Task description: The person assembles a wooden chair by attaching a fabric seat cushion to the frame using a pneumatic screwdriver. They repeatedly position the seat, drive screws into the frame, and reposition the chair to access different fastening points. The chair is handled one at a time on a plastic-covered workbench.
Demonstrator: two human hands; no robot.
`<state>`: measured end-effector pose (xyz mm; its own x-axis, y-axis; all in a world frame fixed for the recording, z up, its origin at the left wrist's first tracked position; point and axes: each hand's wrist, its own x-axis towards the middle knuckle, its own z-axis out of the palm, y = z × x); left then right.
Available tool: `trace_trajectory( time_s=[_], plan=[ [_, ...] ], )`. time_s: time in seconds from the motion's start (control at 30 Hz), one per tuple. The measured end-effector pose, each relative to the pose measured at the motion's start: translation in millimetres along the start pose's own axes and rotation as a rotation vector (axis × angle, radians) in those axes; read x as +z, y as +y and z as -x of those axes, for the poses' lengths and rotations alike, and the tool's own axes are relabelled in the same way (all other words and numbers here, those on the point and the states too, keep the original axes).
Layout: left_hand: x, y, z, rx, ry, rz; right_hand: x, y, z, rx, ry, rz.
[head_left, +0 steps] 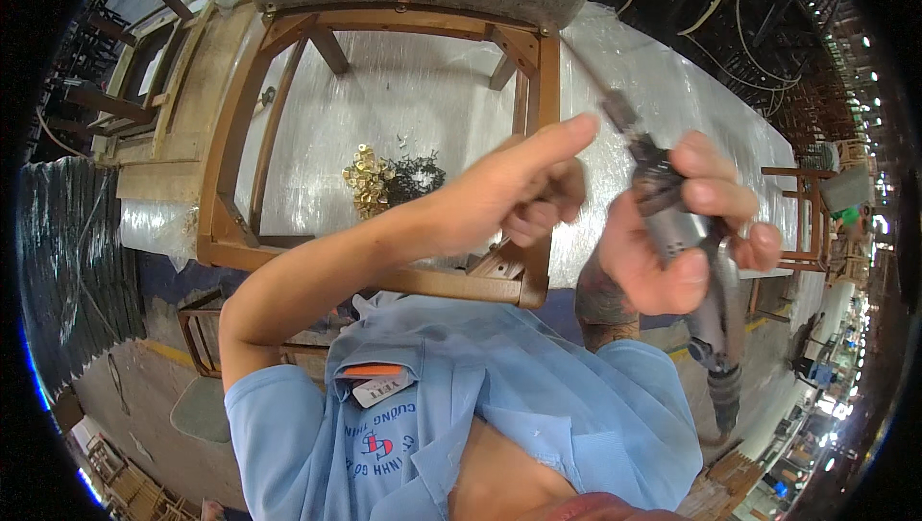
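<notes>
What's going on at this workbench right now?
A person in a light blue shirt holds a grey pneumatic screwdriver in the right hand, its bit pointing up and away. The left hand is raised beside the tool's tip, index finger extended and the other fingers curled; whether they hold anything cannot be made out. Behind the hands, an upturned wooden chair frame lies on a plastic-covered table, with a pile of brass fittings and dark screws inside it.

Chair frame [240, 118] rails ring the open table [403, 98] middle.
</notes>
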<state>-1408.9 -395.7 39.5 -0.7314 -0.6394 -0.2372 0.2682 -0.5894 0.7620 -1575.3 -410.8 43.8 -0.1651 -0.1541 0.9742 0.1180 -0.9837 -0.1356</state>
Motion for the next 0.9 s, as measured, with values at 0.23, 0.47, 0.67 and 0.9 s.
trace_trajectory(
  time_s=[0.23,0.47,0.67,0.9],
  plan=[
    [-109.0,-65.4,-39.9,0.031,0.66,0.131,-45.9,51.2,-20.1,0.113,0.0,0.249],
    [-104.8,-65.4,-45.1,-0.02,0.588,0.084,-40.8,111.8,-18.2,0.274,-0.128,0.188],
    [-111.9,-65.7,-45.4,0.081,0.647,0.121,-38.1,133.1,-11.9,0.231,-0.285,0.149],
    [-104.9,-62.3,-40.8,0.037,0.588,0.062,-29.1,140.5,-15.8,0.265,-0.357,0.081]
  ],
)
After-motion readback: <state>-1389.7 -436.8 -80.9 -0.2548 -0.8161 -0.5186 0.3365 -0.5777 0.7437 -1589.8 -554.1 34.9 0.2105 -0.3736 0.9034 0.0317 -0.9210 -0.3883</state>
